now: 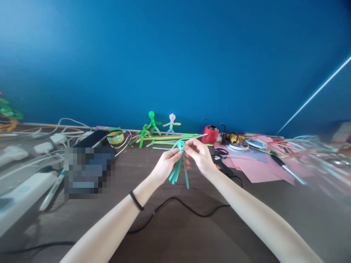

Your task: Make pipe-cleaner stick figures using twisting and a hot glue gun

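Note:
Above the middle of the table, both hands hold a bundle of teal pipe cleaners (177,173). Its top is bent into a small knot or loop, and the loose ends hang down, spread apart. My left hand (165,165) is closed, its thumb and fingers pinching the bundle just below the loop. From the other side, my right hand (201,155) pinches the loop with thumb and index finger. One pale teal strand reaches up and to the right behind the right hand. Behind the hands, loose light-green pipe cleaners (164,138) lie near the wall.
Pipe-cleaner figures, one green (151,115) and one pink-headed (172,118), stand by the blue wall. At right lie a red roll (210,136), scissors (221,151), a glue gun (224,167) and pink paper (255,171). White cables, a marker (52,191) and a power strip (27,193) occupy the left.

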`<state>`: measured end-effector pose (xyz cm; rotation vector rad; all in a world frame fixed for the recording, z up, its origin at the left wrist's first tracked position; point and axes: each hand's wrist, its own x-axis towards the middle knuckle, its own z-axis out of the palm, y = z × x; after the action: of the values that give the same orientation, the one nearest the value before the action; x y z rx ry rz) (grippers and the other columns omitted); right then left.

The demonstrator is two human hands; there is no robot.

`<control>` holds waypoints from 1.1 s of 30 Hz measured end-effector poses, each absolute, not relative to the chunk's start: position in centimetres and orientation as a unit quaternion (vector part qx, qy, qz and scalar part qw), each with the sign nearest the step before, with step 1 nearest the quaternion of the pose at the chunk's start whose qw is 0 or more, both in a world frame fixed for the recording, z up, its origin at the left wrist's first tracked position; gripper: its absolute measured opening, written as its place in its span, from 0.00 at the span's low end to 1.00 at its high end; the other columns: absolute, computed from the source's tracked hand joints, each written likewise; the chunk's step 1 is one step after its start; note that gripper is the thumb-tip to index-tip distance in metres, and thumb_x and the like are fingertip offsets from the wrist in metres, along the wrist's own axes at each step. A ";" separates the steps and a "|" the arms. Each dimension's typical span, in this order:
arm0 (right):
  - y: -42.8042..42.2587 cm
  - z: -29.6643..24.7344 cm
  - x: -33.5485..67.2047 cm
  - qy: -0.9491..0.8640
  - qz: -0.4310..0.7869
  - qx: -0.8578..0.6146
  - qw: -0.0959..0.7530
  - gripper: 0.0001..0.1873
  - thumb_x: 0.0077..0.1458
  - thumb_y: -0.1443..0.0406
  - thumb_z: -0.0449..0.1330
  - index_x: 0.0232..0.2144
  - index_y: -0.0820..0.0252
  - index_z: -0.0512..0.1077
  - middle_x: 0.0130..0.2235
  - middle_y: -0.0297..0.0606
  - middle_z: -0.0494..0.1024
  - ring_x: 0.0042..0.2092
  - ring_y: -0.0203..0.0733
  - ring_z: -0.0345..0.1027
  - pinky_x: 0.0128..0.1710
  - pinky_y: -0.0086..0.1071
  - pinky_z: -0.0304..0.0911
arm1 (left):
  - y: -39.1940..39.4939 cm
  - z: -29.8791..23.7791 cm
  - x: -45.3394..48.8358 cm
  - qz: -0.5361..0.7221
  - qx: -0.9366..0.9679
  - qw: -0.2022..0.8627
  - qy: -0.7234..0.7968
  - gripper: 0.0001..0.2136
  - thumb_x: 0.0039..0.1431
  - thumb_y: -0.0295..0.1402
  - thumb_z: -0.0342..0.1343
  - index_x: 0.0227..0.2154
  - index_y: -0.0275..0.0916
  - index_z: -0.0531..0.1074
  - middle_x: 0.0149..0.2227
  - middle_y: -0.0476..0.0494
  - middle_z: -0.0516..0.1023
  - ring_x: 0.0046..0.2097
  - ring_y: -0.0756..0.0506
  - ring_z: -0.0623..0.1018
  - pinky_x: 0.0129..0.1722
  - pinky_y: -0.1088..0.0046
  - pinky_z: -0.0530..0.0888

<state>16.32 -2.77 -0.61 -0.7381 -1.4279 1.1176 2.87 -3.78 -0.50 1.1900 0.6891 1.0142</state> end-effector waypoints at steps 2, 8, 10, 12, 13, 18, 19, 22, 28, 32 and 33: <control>-2.7 -0.8 16.3 -0.597 0.493 -0.295 0.560 0.12 0.49 0.58 0.60 0.27 0.59 0.63 0.19 0.25 0.62 0.15 0.31 0.59 0.12 0.27 0.56 | -3.8 -0.4 2.9 0.454 0.524 0.651 0.309 0.11 0.49 0.37 0.55 0.29 0.33 0.69 0.23 0.45 0.74 0.24 0.49 0.74 0.28 0.74 0.71; -2.5 -0.9 16.3 -0.561 0.561 -0.263 0.550 0.10 0.49 0.59 0.59 0.27 0.59 0.63 0.21 0.27 0.63 0.18 0.32 0.61 0.16 0.28 0.59 | -3.7 -0.4 3.0 0.478 0.509 0.642 0.317 0.10 0.48 0.38 0.56 0.25 0.34 0.67 0.21 0.48 0.71 0.24 0.50 0.73 0.28 0.74 0.71; -2.4 -0.9 16.3 -0.550 0.581 -0.253 0.544 0.11 0.49 0.59 0.59 0.26 0.58 0.63 0.21 0.27 0.63 0.19 0.32 0.61 0.16 0.29 0.59 | -3.6 -0.5 3.0 0.480 0.516 0.636 0.314 0.10 0.48 0.37 0.55 0.25 0.34 0.67 0.21 0.48 0.70 0.24 0.51 0.72 0.28 0.75 0.70; -2.3 -1.0 16.3 -0.549 0.594 -0.241 0.536 0.11 0.49 0.59 0.59 0.25 0.58 0.62 0.21 0.27 0.63 0.19 0.33 0.60 0.17 0.30 0.59 | -3.6 -0.5 3.0 0.478 0.535 0.621 0.315 0.09 0.50 0.36 0.53 0.24 0.35 0.67 0.21 0.49 0.70 0.24 0.52 0.71 0.28 0.77 0.69; -2.2 -1.0 16.3 -0.554 0.593 -0.241 0.533 0.10 0.49 0.59 0.59 0.25 0.58 0.62 0.21 0.28 0.64 0.20 0.33 0.61 0.18 0.30 0.59 | -3.6 -0.5 2.9 0.477 0.545 0.610 0.320 0.08 0.51 0.36 0.53 0.24 0.35 0.67 0.21 0.50 0.69 0.24 0.53 0.71 0.28 0.77 0.68; -1.8 -1.0 16.8 -0.581 0.487 -0.303 0.577 0.10 0.49 0.60 0.59 0.31 0.60 0.66 0.28 0.32 0.67 0.27 0.33 0.62 0.27 0.29 0.61 | -3.4 -0.7 2.7 0.472 0.599 0.526 0.375 0.08 0.53 0.36 0.49 0.24 0.36 0.65 0.19 0.52 0.67 0.22 0.52 0.69 0.25 0.77 0.66; -1.8 -0.9 16.9 -0.586 0.462 -0.313 0.588 0.11 0.48 0.60 0.59 0.33 0.59 0.67 0.29 0.32 0.67 0.28 0.33 0.62 0.28 0.28 0.60 | -3.4 -0.8 2.7 0.468 0.616 0.503 0.386 0.08 0.53 0.36 0.48 0.24 0.36 0.65 0.19 0.52 0.67 0.22 0.52 0.68 0.25 0.77 0.66; -1.8 -0.4 17.3 -0.618 0.403 -0.342 0.582 0.12 0.49 0.59 0.58 0.37 0.58 0.68 0.33 0.34 0.69 0.32 0.34 0.63 0.32 0.29 0.60 | -3.3 -1.1 2.5 0.449 0.666 0.431 0.411 0.09 0.54 0.36 0.46 0.24 0.37 0.66 0.19 0.51 0.66 0.22 0.52 0.67 0.25 0.77 0.64; -2.0 0.0 17.5 -0.691 0.324 -0.365 0.533 0.08 0.52 0.62 0.55 0.31 0.59 0.71 0.35 0.37 0.71 0.37 0.38 0.65 0.36 0.32 0.60 | -3.2 -1.1 2.1 0.435 0.717 0.324 0.439 0.11 0.54 0.35 0.45 0.22 0.37 0.67 0.19 0.52 0.64 0.22 0.52 0.64 0.24 0.77 0.60; -2.0 -0.3 17.5 -0.706 0.315 -0.341 0.534 0.08 0.53 0.64 0.54 0.31 0.59 0.72 0.34 0.37 0.71 0.37 0.38 0.64 0.37 0.33 0.60 | -3.0 -0.9 1.9 0.438 0.713 0.320 0.444 0.10 0.53 0.35 0.46 0.23 0.37 0.68 0.18 0.52 0.63 0.22 0.52 0.62 0.24 0.77 0.58; -2.0 -0.4 17.5 -0.708 0.320 -0.332 0.536 0.07 0.53 0.65 0.54 0.32 0.59 0.72 0.35 0.37 0.70 0.37 0.38 0.65 0.38 0.33 0.60 | -3.0 -0.9 1.9 0.439 0.711 0.322 0.446 0.10 0.53 0.35 0.46 0.23 0.37 0.68 0.18 0.52 0.62 0.22 0.52 0.62 0.24 0.77 0.58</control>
<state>17.53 -2.01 -0.38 -0.7900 -1.6849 0.7609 1.86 -3.00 -0.92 1.8662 1.1700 1.1538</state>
